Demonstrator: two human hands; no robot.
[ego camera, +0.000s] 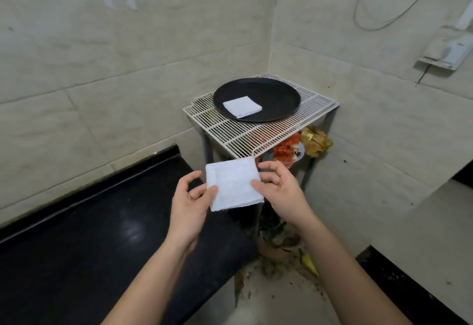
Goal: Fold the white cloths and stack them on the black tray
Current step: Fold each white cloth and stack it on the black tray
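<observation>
Between the left hand (190,198) and right hand (277,187), both pinching it, hangs the folded cloth (234,183) (midair).

Soft, even indoor light, moderately bright, source not visible. Shadows faint. Dull white glare patch on glossy black counter (128,230). Wide-angle distortion: wall tile (102,68) lines bow toward edges. Centre fairly sharp; black tray (281,89) crisp. Forearms at bottom edge slightly soft, stretched. Mild compression smear on walls.
</observation>
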